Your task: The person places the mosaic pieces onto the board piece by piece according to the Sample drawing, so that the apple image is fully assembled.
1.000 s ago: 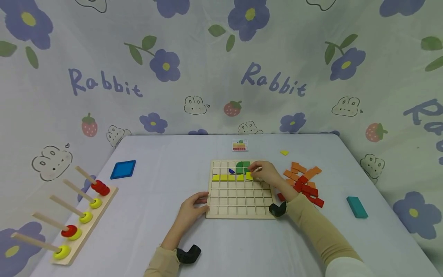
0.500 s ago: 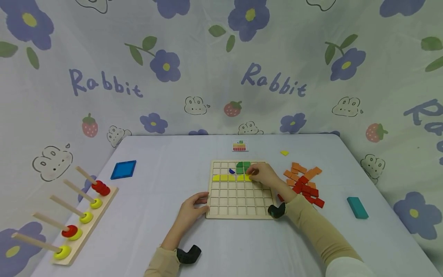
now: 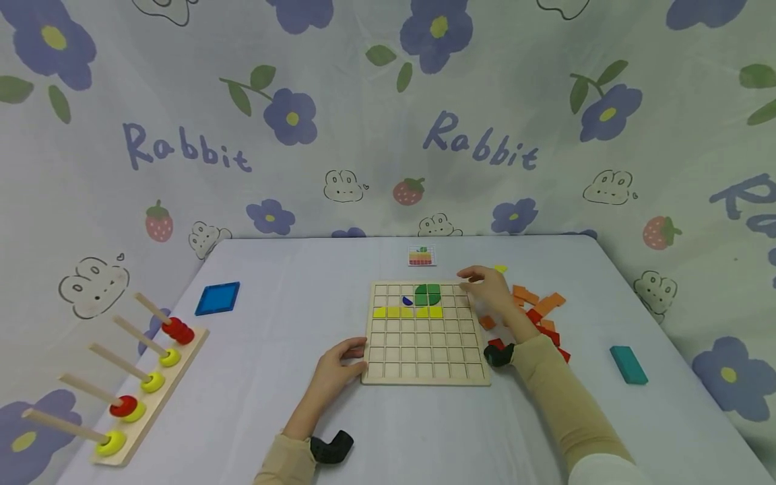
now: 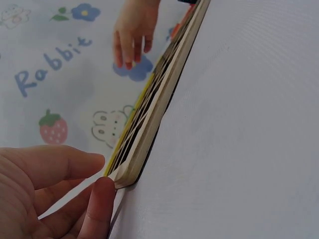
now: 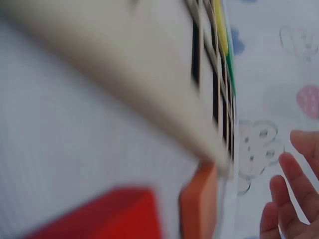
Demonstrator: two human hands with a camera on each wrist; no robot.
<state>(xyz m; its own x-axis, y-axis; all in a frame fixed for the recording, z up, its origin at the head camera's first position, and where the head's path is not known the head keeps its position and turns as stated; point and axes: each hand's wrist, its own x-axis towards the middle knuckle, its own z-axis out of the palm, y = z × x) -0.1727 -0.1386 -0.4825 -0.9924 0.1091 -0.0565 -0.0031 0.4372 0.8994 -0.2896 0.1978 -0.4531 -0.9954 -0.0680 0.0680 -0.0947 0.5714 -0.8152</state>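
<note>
A wooden grid board (image 3: 424, 356) lies at the middle of the table. My left hand (image 3: 337, 362) rests at its left edge, fingers relaxed; in the left wrist view the fingertips (image 4: 99, 191) are right at the board's corner. My right hand (image 3: 491, 291) is over the board's far right corner, its fingers loosely extended with nothing between them, as the right wrist view also shows. Set in the grid are a row of yellow pieces (image 3: 394, 312), green rounded pieces (image 3: 427, 294) above it and a small blue half-round piece (image 3: 407, 301). A loose yellow piece (image 3: 500, 268) lies just beyond my right hand.
Orange blocks (image 3: 550, 303) and red blocks (image 3: 548, 335) lie scattered right of the board, partly behind my right arm. A pattern card (image 3: 422, 256) lies beyond the board. A teal block (image 3: 628, 364) is far right; a blue tray (image 3: 217, 298) and a pegged ring stand (image 3: 159, 397) are left.
My right hand has let go of a yellow piece, which now sits at the right end of the yellow row, and has moved away to the right. My left hand has stayed put.
</note>
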